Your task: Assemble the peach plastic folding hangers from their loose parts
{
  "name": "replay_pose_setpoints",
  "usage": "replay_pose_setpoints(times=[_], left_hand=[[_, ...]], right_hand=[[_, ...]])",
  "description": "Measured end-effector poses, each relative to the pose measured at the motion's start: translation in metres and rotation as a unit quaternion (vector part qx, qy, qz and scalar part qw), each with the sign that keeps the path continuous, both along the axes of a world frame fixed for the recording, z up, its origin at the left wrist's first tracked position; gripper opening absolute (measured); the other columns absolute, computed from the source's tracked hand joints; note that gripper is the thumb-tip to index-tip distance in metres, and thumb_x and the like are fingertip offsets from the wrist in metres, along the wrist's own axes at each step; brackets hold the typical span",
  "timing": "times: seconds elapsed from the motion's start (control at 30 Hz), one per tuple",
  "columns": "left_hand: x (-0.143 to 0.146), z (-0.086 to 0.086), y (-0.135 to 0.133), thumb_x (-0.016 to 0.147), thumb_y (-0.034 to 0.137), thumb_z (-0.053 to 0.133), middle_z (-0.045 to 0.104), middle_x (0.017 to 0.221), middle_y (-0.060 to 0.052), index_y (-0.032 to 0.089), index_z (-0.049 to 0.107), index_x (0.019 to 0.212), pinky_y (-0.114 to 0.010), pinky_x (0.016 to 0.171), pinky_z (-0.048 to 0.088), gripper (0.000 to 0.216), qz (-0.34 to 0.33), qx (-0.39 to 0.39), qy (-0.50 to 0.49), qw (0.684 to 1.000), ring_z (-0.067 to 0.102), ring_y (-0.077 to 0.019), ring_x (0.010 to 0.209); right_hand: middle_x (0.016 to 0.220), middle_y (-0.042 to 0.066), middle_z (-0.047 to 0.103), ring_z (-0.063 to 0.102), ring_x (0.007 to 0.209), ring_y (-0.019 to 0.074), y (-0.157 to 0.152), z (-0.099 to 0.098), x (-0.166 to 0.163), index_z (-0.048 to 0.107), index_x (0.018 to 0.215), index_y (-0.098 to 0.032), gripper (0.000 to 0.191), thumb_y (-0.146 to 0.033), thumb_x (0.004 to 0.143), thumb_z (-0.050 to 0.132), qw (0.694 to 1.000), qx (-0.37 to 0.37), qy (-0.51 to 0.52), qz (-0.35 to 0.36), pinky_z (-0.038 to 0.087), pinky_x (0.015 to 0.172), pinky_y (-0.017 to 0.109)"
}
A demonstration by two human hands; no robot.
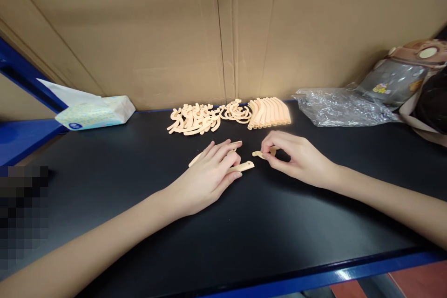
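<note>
My left hand (209, 177) lies on the black tabletop (139, 223) with its fingers closed over a curved peach plastic piece (245, 166) whose end sticks out to the right. My right hand (296, 158) pinches a smaller peach piece (259, 154) between thumb and fingertips, just right of the left hand's piece; the two ends are close but apart. Behind the hands lie a tangled heap of hooked peach pieces (195, 118) and a neat fanned row of curved ones (270, 112).
A soft tissue pack (94, 111) sits at the back left. A crumpled clear plastic bag (342, 107) and a grey bottle with a brown lid (401, 74) lie at the back right. Cardboard (223, 28) walls the back; a blue frame (349, 277) edges the table.
</note>
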State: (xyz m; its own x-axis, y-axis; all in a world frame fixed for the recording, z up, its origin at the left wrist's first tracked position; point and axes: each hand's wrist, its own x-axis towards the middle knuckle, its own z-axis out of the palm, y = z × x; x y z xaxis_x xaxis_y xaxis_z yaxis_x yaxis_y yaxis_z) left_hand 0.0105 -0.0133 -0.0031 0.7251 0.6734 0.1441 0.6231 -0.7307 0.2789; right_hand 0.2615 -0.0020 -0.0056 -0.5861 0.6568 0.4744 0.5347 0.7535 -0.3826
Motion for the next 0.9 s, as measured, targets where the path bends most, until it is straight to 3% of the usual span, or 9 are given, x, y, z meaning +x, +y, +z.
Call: replay_pose_setpoints(times=[0.27, 0.47, 0.6, 0.9], left_hand=[[0.0007, -0.0023, 0.0, 0.102, 0.036, 0.036, 0.046, 0.146, -0.008, 0.022, 0.047, 0.094, -0.054, 0.116, 0.029, 0.019, 0.011, -0.003, -0.03, 0.999, 0.033, -0.026, 0.142], [-0.0003, -0.005, 0.001, 0.102, 0.037, 0.035, 0.046, 0.146, -0.007, 0.023, 0.045, 0.094, -0.054, 0.116, 0.029, 0.019, 0.011, 0.002, -0.04, 0.999, 0.034, -0.0249, 0.141], [-0.0005, -0.0055, 0.0015, 0.102, 0.037, 0.035, 0.047, 0.146, -0.006, 0.023, 0.044, 0.093, -0.053, 0.116, 0.03, 0.019, 0.013, 0.003, -0.04, 0.999, 0.034, -0.0246, 0.141], [0.0018, 0.0014, -0.0015, 0.102, 0.033, 0.037, 0.047, 0.145, -0.008, 0.023, 0.043, 0.091, -0.053, 0.116, 0.03, 0.016, 0.014, -0.008, -0.021, 1.0, 0.036, -0.0249, 0.14]], right_hand=[[0.103, 0.007, 0.066, 0.063, 0.095, 0.0199, 0.0031, -0.0036, 0.0026, 0.061, 0.107, -0.021, 0.017, -0.029, 0.094, 0.053, 0.996, 0.05, -0.065, -0.038, 0.052, 0.08, 0.033], [0.095, 0.005, 0.066, 0.062, 0.087, 0.0186, 0.0044, 0.0015, 0.0053, 0.061, 0.086, -0.021, 0.016, -0.026, 0.096, 0.05, 0.995, 0.051, -0.068, -0.052, 0.051, 0.077, 0.032], [0.094, 0.005, 0.065, 0.061, 0.085, 0.0182, 0.0049, 0.0013, 0.0052, 0.058, 0.087, -0.02, 0.014, -0.021, 0.096, 0.048, 0.993, 0.05, -0.089, -0.062, 0.048, 0.076, 0.032], [0.086, 0.005, 0.063, 0.057, 0.079, 0.0175, 0.0042, 0.0026, 0.005, 0.056, 0.087, -0.02, 0.019, -0.031, 0.098, 0.046, 0.997, 0.022, -0.06, -0.042, 0.046, 0.073, 0.031]])
